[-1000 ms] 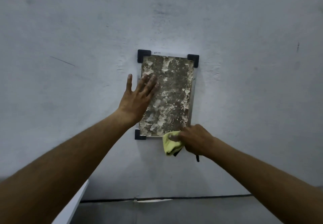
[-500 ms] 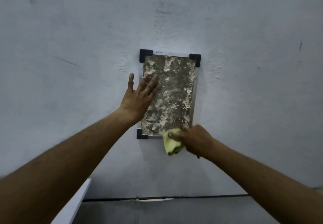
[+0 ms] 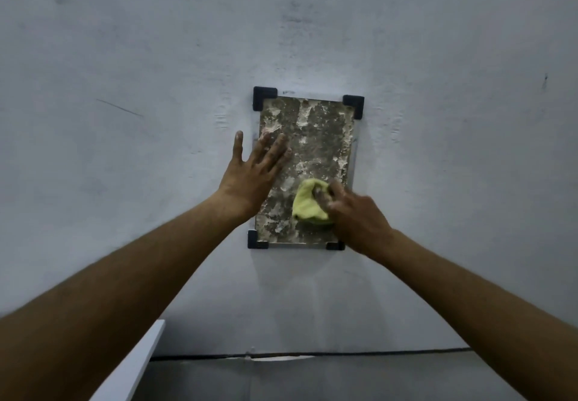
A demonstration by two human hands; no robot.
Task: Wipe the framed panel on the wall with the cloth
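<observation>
Right fingers (image 3: 325,195) curled shut around the bunched yellow-green cloth (image 3: 308,205), pressing it flat against the lower right part of the framed panel (image 3: 312,137). Right hand (image 3: 356,216) behind the wad, covering the panel's lower right edge, just above the bottom right corner bracket (image 3: 335,246). Blurred at the knuckles, so likely mid-stroke, though direction not readable from one picture.

Left fingers (image 3: 275,147) spread apart and flat, holding nothing: tips lying over the panel's left edge at about mid-height, thumb off on the bare wall (image 3: 125,56). Left hand (image 3: 250,178) probably bracing the frame against the push of the wiping.

Panel hung upright, long axis vertical, black brackets at all four corners. Mottled pale crust over nearly the whole face, thickest toward the top and the right edge. From the cloth, almost all unwiped surface lying upward, along the long axis; a smaller strip lying leftward toward the bottom left bracket (image 3: 257,240). Coming stroke therefore best judged as up the panel, right hand the nearer and the only one with the cloth. Left hand partly in the way on the left side.
</observation>
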